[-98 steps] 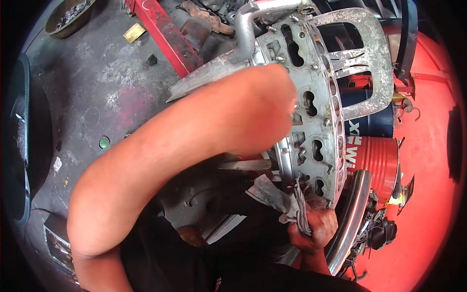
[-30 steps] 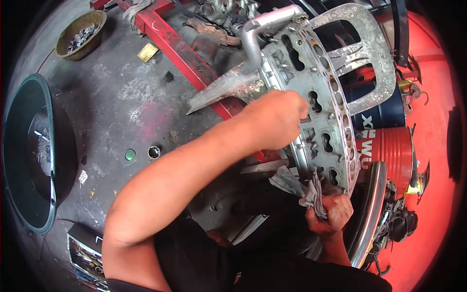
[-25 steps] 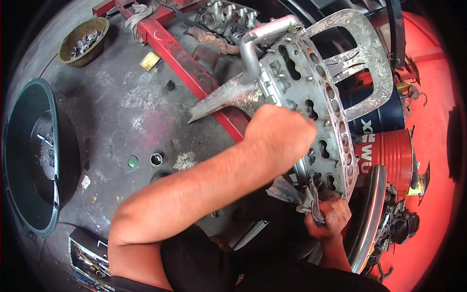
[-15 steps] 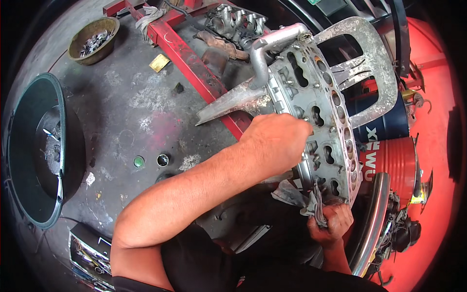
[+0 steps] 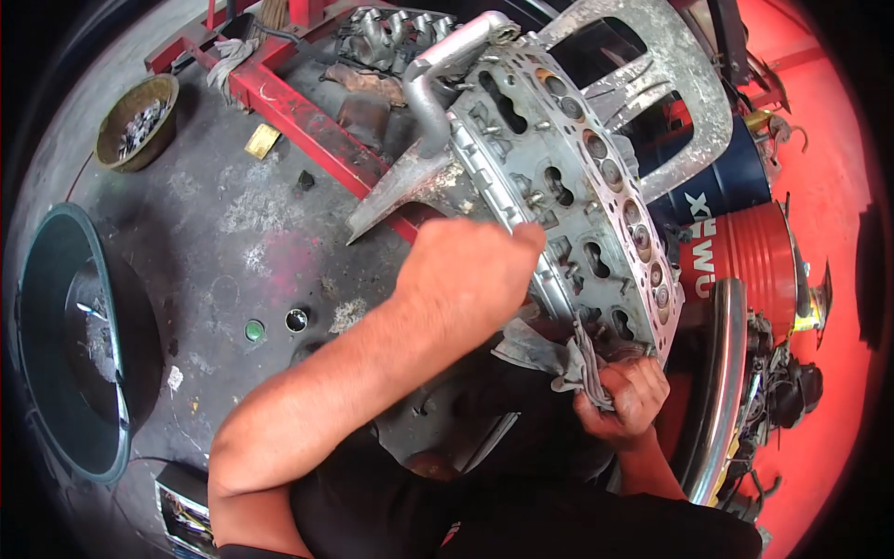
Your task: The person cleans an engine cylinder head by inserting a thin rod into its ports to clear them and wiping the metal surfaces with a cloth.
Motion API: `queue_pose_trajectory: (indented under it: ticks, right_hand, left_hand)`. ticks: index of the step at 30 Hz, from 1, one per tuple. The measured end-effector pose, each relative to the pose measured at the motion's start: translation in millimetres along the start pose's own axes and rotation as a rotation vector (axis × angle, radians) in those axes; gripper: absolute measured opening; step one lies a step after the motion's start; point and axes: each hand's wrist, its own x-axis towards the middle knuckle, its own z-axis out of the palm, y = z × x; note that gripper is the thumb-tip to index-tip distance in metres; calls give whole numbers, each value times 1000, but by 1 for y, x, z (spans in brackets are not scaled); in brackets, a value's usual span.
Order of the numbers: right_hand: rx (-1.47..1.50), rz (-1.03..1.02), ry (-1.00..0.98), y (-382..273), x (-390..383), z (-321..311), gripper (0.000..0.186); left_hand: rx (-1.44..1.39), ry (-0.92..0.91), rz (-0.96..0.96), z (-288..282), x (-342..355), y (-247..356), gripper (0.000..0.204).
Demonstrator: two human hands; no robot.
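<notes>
A grey metal engine cylinder head [image 5: 549, 219] slants across the middle, propped against a worn grey plastic chair [image 5: 666, 112]. Round valves line its right-hand face, and oval ports run along the face toward me. A bent silver pipe [image 5: 428, 102] juts from its far end. My left hand [image 5: 475, 267] is a closed fist at the left edge of the cylinder head; whatever it holds is hidden. At the near end, my right hand [image 5: 631, 393] grips a crumpled grey rag [image 5: 579, 365] against the head's lower end.
A red metal frame [image 5: 312, 121] crosses the floor beyond, with an intake manifold [image 5: 386, 42] near it. At left stand a dark basin [image 5: 121, 447] and a brown bowl [image 5: 107, 154] of small parts. Red [image 5: 745, 252] and blue drums [image 5: 694, 191] and a chrome bumper [image 5: 722, 401] flank the right.
My view has shifted, moving the scene leftward in the picture. The cylinder head leans further left at its far end. Both hands stay closed beside it, the right still on the rag.
</notes>
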Motion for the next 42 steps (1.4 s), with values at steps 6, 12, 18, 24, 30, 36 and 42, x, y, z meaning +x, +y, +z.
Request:
queue_pose_trajectory:
  ticks: [6, 12, 18, 24, 30, 36, 42]
  right_hand:
    - [88, -131, 129, 11, -1, -1, 26]
    - [192, -229, 318, 24, -22, -1, 28]
    - [289, -325, 472, 32, -25, 4, 31]
    - [321, -329, 456, 26, -27, 1, 30]
    - [308, -341, 432, 27, -25, -1, 31]
    - [182, -280, 305, 20, -14, -2, 25]
    - [90, -269, 169, 12, -10, 0, 26]
  left_hand:
    - [-163, -12, -142, -3, 10, -4, 26]
    - [-472, -250, -487, -28, 32, 23, 20]
    - [508, -83, -75, -18, 31, 54, 25]
    - [-302, -98, -348, -12, 20, 21, 20]
    - [237, 23, 34, 6, 30, 21, 25]
    - [302, -78, -26, -7, 18, 25, 26]
    - [190, 12, 98, -8, 7, -10, 20]
